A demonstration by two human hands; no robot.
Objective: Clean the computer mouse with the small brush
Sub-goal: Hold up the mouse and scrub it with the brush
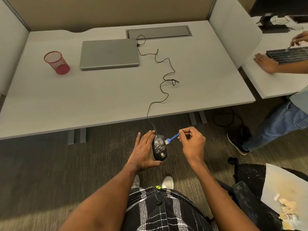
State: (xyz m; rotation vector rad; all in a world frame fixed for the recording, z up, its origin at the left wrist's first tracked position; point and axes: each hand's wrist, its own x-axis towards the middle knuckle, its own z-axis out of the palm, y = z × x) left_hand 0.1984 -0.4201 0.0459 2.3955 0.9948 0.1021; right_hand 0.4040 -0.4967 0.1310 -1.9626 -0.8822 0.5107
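A black computer mouse (159, 148) smeared with yellowish crumbs is held in the air below the desk's front edge. My left hand (143, 151) cradles it from the left and underneath. My right hand (191, 140) pinches the handle of a small blue brush (171, 137), whose white bristles touch the mouse's upper right side. The mouse's thin black cable (164, 77) runs up over the desk edge and winds across the desk to a closed grey laptop (109, 53).
A red mesh pen cup (56, 62) stands on the grey desk (66, 100) at the left. A cable hatch (159, 31) sits at the back. Another person's hands (265, 62) brush a keyboard (288, 55) on the right-hand desk. A black chair (250, 189) stands at lower right.
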